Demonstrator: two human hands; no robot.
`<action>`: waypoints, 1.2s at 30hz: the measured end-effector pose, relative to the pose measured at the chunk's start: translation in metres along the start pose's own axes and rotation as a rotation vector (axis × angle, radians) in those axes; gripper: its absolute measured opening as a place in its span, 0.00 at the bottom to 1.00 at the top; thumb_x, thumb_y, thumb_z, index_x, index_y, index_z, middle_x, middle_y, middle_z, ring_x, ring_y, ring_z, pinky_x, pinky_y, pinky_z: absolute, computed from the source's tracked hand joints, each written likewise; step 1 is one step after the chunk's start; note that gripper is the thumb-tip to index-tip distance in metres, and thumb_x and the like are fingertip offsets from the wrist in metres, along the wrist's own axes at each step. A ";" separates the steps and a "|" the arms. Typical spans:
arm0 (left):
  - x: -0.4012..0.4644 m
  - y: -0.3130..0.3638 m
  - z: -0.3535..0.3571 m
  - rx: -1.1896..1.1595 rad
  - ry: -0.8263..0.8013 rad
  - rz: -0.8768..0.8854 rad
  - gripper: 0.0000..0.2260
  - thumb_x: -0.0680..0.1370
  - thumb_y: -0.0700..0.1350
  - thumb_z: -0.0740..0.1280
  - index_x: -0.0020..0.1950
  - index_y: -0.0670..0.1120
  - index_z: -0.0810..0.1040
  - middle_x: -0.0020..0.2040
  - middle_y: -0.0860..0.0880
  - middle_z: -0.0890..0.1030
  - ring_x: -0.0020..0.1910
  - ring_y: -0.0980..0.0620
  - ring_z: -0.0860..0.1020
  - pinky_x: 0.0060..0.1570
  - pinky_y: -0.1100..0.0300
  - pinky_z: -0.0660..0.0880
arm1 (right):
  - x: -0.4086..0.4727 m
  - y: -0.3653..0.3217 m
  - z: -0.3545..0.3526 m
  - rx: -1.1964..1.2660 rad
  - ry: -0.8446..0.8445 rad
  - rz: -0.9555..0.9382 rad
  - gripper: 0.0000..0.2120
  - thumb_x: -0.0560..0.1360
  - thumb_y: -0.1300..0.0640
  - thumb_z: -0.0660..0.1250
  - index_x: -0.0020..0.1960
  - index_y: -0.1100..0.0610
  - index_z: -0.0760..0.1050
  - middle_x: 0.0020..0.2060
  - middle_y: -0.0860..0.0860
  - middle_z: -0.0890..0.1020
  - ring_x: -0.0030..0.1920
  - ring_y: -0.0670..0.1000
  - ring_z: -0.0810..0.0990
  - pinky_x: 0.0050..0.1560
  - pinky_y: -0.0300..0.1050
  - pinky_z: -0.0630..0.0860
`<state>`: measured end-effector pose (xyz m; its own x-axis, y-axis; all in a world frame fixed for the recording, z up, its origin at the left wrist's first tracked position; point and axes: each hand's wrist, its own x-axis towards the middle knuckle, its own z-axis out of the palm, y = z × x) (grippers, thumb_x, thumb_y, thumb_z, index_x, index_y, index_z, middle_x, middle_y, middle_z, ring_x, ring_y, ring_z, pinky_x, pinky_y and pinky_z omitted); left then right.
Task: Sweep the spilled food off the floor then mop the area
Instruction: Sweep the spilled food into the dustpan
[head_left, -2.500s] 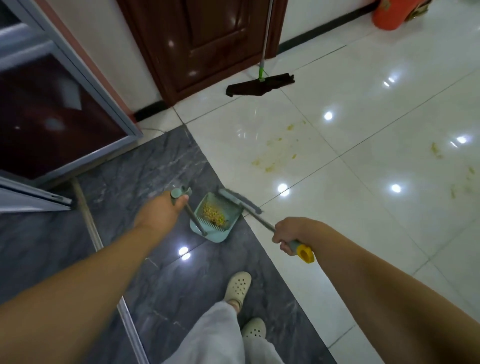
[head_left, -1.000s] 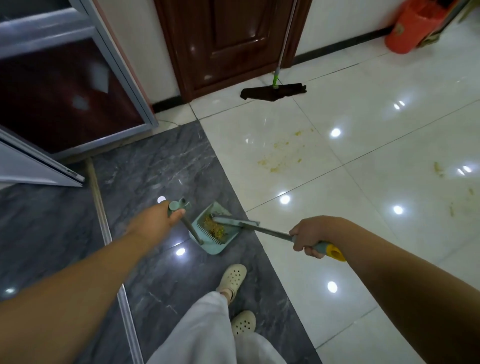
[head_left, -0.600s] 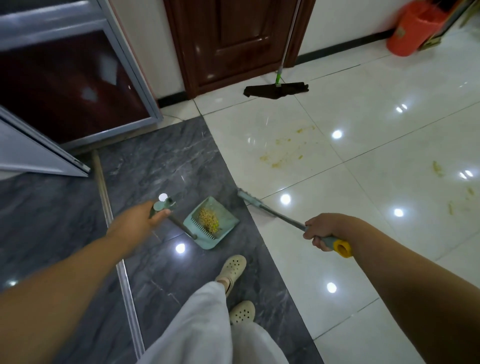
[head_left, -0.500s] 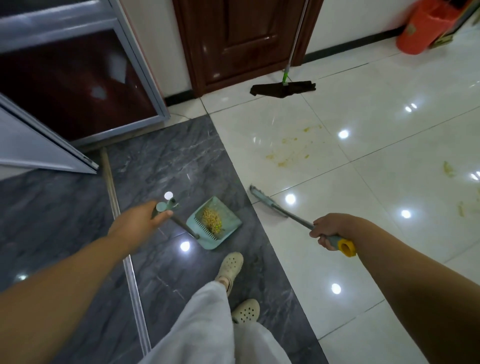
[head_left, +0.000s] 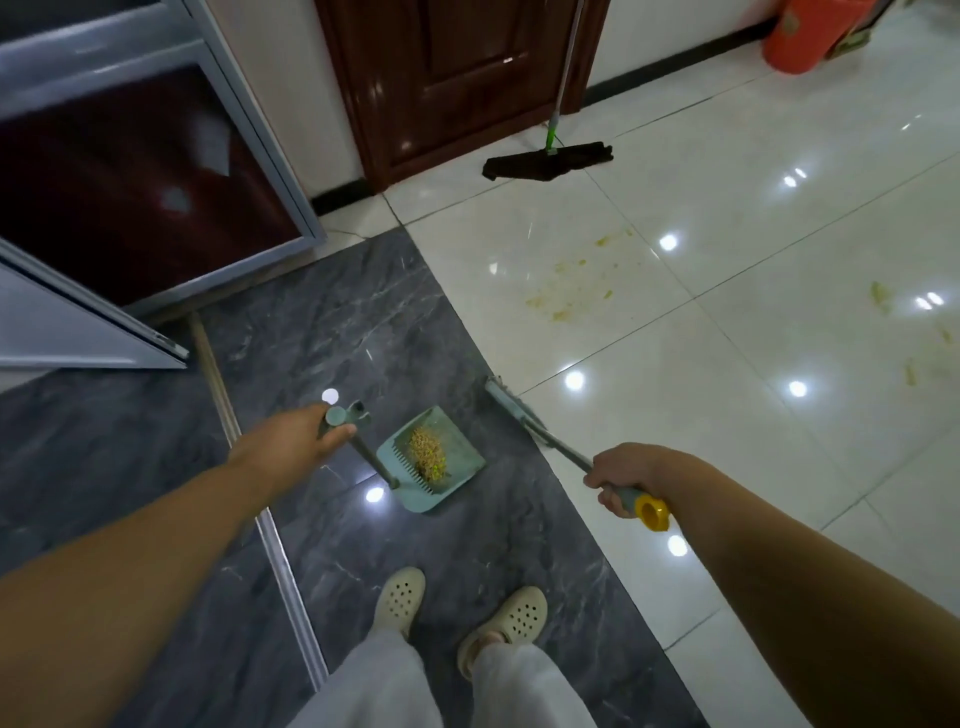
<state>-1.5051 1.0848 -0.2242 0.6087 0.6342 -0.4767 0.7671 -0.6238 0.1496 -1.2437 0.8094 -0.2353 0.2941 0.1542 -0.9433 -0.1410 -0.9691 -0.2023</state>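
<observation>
1. Farthest left, the left hand (head_left: 291, 447) curls round the top of the dustpan (head_left: 434, 462) handle, holding it upright, probably so the pan sits flat on the dark tile.
2. Just right of that hand, the pan holds a heap of yellow food (head_left: 427, 452) against its comb teeth; this part of the spill looks gathered.
3. Between pan and right hand, the broom (head_left: 511, 410) head rests at the seam of dark and white tile, apart from the pan, likely poised for another pass.
4. At right, the right hand (head_left: 631, 475) grips the broom shaft just above its yellow end, angling it low.
5. Beyond both hands, yellow smears (head_left: 576, 283) stay on white tile; the mop (head_left: 548, 161) leans by the door, seemingly waiting.
</observation>
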 end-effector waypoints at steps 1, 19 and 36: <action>0.003 -0.002 -0.002 0.012 -0.011 0.013 0.18 0.79 0.60 0.56 0.56 0.48 0.72 0.51 0.44 0.80 0.45 0.46 0.76 0.40 0.57 0.66 | -0.006 -0.006 0.008 -0.014 -0.027 -0.009 0.11 0.77 0.61 0.63 0.36 0.55 0.69 0.32 0.51 0.73 0.30 0.46 0.71 0.31 0.35 0.70; 0.013 -0.075 -0.020 -0.090 -0.016 0.095 0.16 0.77 0.62 0.57 0.54 0.52 0.73 0.48 0.48 0.81 0.42 0.50 0.75 0.38 0.58 0.66 | -0.033 -0.076 0.063 -0.017 0.098 -0.063 0.12 0.77 0.61 0.63 0.36 0.54 0.68 0.33 0.50 0.73 0.31 0.46 0.71 0.32 0.36 0.71; 0.035 -0.095 -0.029 -0.145 -0.039 0.107 0.17 0.78 0.59 0.60 0.55 0.47 0.75 0.48 0.45 0.80 0.40 0.50 0.72 0.37 0.58 0.65 | -0.042 -0.086 0.106 0.143 -0.161 0.114 0.03 0.77 0.63 0.63 0.44 0.60 0.72 0.31 0.53 0.74 0.24 0.45 0.71 0.20 0.32 0.69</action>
<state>-1.5505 1.1794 -0.2298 0.6820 0.5482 -0.4841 0.7216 -0.6122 0.3234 -1.3447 0.9069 -0.2060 0.1159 0.0848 -0.9896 -0.3010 -0.9465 -0.1163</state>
